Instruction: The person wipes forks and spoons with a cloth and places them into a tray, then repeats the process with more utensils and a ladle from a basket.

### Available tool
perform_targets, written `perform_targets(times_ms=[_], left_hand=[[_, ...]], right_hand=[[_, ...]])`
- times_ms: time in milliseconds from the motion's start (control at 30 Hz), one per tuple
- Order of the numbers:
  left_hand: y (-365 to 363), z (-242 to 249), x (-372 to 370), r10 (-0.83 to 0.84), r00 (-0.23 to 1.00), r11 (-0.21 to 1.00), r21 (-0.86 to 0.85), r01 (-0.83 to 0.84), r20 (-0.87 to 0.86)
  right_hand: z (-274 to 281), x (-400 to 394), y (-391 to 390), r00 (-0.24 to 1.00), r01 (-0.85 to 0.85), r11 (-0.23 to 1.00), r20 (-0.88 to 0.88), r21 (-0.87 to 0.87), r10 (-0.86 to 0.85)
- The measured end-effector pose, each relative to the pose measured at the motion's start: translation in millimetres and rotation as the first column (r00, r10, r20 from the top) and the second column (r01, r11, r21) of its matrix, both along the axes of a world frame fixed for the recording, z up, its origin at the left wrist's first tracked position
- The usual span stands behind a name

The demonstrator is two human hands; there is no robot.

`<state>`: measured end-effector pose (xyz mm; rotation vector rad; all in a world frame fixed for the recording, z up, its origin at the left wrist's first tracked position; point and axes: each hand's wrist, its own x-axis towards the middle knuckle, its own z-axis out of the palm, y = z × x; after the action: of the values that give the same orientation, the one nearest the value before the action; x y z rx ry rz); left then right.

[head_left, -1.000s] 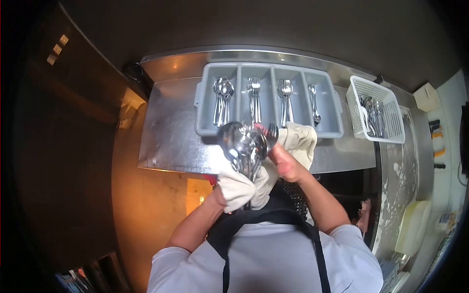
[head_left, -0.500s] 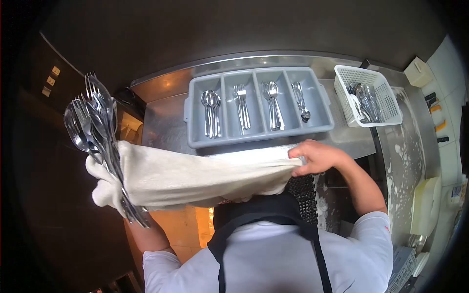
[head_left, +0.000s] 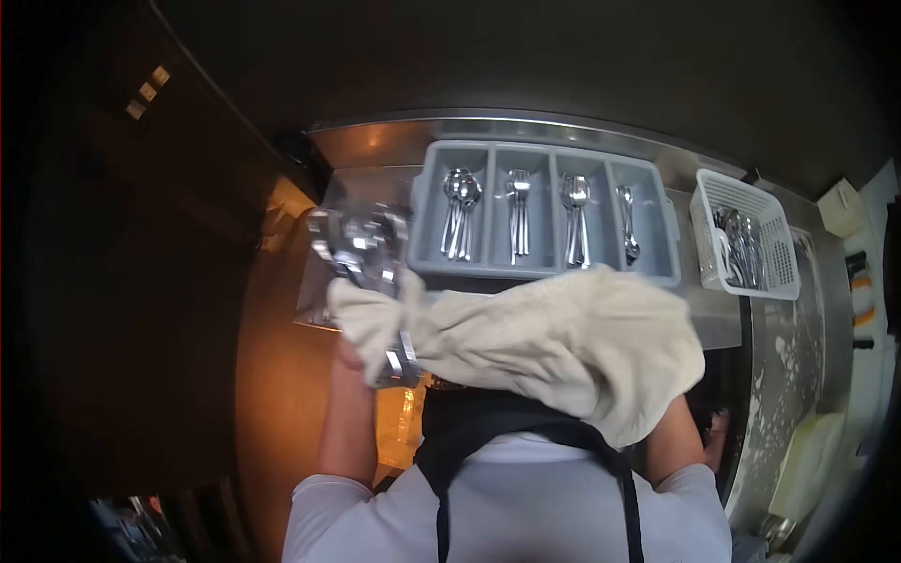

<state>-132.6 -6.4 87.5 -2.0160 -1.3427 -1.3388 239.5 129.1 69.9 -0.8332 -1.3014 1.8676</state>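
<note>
At the left end of the counter [head_left: 699, 319], the left hand [head_left: 350, 355] is closed around a bunch of cutlery [head_left: 363, 246], gripping it through one end of the cloth [head_left: 563, 342]. The hand is largely covered; finger positions are not visible. The cutlery heads point away from the body and are blurred; the handles protrude below the cloth. The cloth spans across to the right forearm [head_left: 672, 441]. The right hand is concealed beneath it, and the state of that grip cannot be determined. The tray [head_left: 542, 230] stands on the counter beyond the cloth, its compartments holding, left to right, spoons, forks, forks and spoons. Right of the tray, apart from it, sits the basket [head_left: 779, 249], also containing cutlery.
</note>
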Motion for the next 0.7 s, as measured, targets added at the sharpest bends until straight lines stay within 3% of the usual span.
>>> perform_targets(times_ms=[33,67,100,133,167,200,233,267,300,333,367,400,433,533,633,667,700], left_hand=[[6,18,20,-0.141,0.987,0.974,-0.164,0.153,0.082],[0,4,29,-0.088,0.916,0.875,-0.409,0.259,0.391],[-4,0,48,-0.005,0.74,0.761,-0.477,0.439,0.672],[-7,-5,67,0.161,0.471,0.685,-0.442,0.579,0.867],[-5,4,92,0.27,0.109,0.688,-0.27,0.673,0.957],[-7,-3,103,0.343,0.074,0.681,-0.302,0.667,0.936],[-5,2,111,0.236,0.039,0.647,-0.187,0.74,0.971],[-8,-3,118,0.29,-0.147,0.612,-0.065,0.788,0.946],[-15,-15,124,0.349,-0.322,0.584,0.065,0.809,0.88],[-21,-35,118,0.378,0.077,0.508,-0.276,0.816,0.922],[-28,-51,120,0.371,0.154,0.486,-0.333,0.808,0.916],[-30,-55,125,0.388,0.083,0.557,-0.305,0.773,0.918],[-31,-59,128,0.397,0.012,0.624,-0.28,0.729,0.918],[-43,-87,121,0.427,-0.278,0.632,-0.064,0.772,0.86],[-44,-97,128,0.421,-0.207,0.611,-0.108,0.784,0.883],[-44,-97,129,0.434,-0.158,0.551,-0.123,0.826,0.887],[-44,-93,132,0.434,-0.069,0.548,-0.202,0.812,0.898]], right_hand=[[2,-19,-2,1.0,0.012,0.999,0.026,0.04,-0.013],[5,-37,-5,0.996,0.016,0.994,0.085,0.111,-0.026],[10,-53,-5,0.985,0.011,0.979,0.164,0.203,-0.045],[16,-68,-6,0.961,-0.012,0.95,0.266,0.311,-0.075],[22,-82,-6,0.912,-0.069,0.903,0.393,0.425,-0.115],[28,-93,-8,0.831,-0.179,0.826,0.532,0.534,-0.164],[32,-104,-10,0.73,-0.323,0.72,0.646,0.614,-0.223],[30,-114,-12,0.668,-0.451,0.603,0.697,0.658,-0.26],[14,-120,-10,0.719,-0.498,0.475,0.652,0.726,-0.243],[-1,-126,-9,0.766,-0.522,0.336,0.604,0.784,-0.218],[-12,-128,-20,0.828,-0.429,0.41,0.532,0.805,-0.178],[-18,-128,-29,0.976,-0.134,0.873,0.213,0.47,0.035],[-22,-129,-29,0.987,-0.129,0.896,0.145,0.425,0.074],[-23,-129,-30,0.984,-0.115,0.962,-0.107,0.248,0.145],[-12,-134,-38,0.989,-0.03,0.979,-0.139,0.203,0.059],[-20,-130,-32,0.998,-0.061,0.921,0.054,0.384,0.044],[-18,-130,-30,0.99,-0.031,0.863,0.134,0.503,-0.042]])
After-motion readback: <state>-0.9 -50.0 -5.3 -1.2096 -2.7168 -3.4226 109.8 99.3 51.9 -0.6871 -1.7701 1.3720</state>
